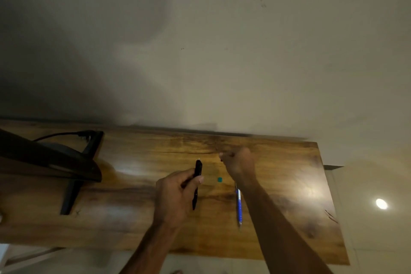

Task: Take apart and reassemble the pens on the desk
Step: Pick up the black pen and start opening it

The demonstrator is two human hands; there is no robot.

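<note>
My left hand [175, 193] grips a black pen [197, 184] above the middle of the wooden desk [133, 207], its pale tip pointing away from me. My right hand [239, 162] hovers farther back and to the right, fingers closed; something small may be pinched at the fingertips, but blur hides it. A blue pen [239, 204] lies on the desk under my right forearm, tip toward me. A small teal piece [220, 179] rests on the desk between my hands.
A black monitor [44, 158] on a stand [71, 198] with a cable plugged in occupies the desk's left side. A pale wall rises behind the desk. The desk's right edge drops to a tiled floor with a light reflection [381, 203].
</note>
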